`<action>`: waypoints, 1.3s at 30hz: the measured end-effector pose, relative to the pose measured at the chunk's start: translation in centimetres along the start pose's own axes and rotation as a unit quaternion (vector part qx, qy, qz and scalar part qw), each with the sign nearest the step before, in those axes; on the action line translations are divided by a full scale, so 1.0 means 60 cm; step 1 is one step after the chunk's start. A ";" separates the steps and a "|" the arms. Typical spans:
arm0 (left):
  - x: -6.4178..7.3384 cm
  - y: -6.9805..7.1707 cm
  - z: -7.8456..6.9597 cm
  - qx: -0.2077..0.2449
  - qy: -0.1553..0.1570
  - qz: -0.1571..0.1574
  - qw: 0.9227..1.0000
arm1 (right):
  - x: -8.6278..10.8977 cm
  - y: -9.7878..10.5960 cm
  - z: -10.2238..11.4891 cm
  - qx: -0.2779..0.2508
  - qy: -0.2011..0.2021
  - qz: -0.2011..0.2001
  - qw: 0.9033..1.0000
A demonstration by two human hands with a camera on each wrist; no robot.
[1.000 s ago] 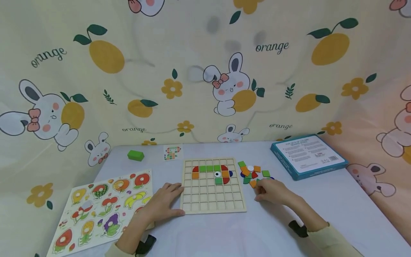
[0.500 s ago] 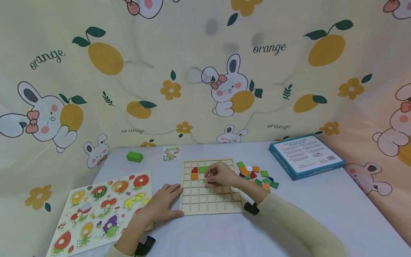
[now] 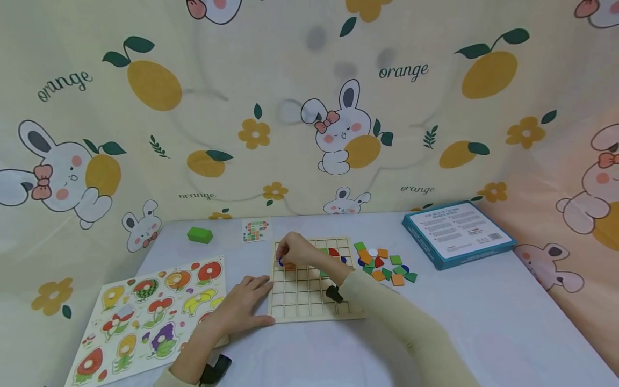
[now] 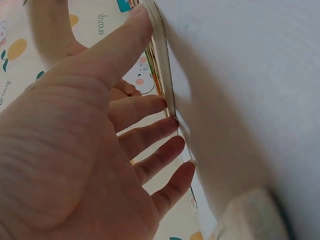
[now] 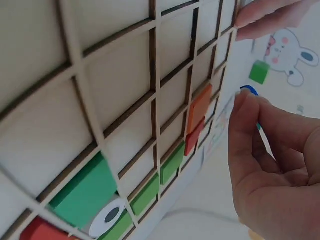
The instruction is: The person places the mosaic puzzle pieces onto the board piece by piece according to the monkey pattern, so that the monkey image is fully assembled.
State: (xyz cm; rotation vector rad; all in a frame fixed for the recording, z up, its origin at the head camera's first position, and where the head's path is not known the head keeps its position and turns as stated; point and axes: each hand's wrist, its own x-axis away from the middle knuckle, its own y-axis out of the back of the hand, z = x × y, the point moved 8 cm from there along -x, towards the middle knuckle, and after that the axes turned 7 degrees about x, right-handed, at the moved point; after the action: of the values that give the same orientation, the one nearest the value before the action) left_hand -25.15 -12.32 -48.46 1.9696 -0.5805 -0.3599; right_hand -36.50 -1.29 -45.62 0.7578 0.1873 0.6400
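A wooden grid board lies mid-table with several coloured tiles in its upper cells. My right hand reaches over the board's upper left and pinches a small blue tile between thumb and fingertips; its full shape is hidden. In the right wrist view an orange tile, a red tile, a green tile and a white eye tile sit in cells. My left hand rests on the table with fingers extended, thumb and fingertips touching the board's left edge. The right forearm covers part of the board.
Loose coloured tiles are scattered right of the board. A blue box lies at the back right. A small pattern card and a green block are at the back left. A fruit puzzle board lies at left.
My right hand has moved from the loose tiles leftward across the board to its upper left, with the blue tile pinched. The left hand has stayed at the board's edge.
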 end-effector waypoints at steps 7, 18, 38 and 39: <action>0.002 -0.001 -0.002 0.012 -0.004 0.000 1.000 | -0.013 -0.020 0.002 0.066 -0.010 -0.002 0.998; 0.004 0.000 -0.005 0.007 -0.003 -0.003 1.000 | -0.007 -0.030 0.006 0.158 0.033 0.011 0.987; 0.003 0.002 -0.009 0.013 -0.001 -0.004 1.000 | 0.074 -0.073 0.011 0.559 0.103 0.070 0.820; 0.003 0.001 -0.009 0.013 0.000 -0.005 1.000 | 0.076 -0.073 0.009 0.553 0.092 0.076 0.824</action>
State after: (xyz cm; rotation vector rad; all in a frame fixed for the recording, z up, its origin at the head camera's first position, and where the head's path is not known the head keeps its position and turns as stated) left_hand -24.78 -12.05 -48.15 1.9973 -0.5789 -0.3601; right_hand -30.58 -1.28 -47.97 1.8521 0.7203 0.7358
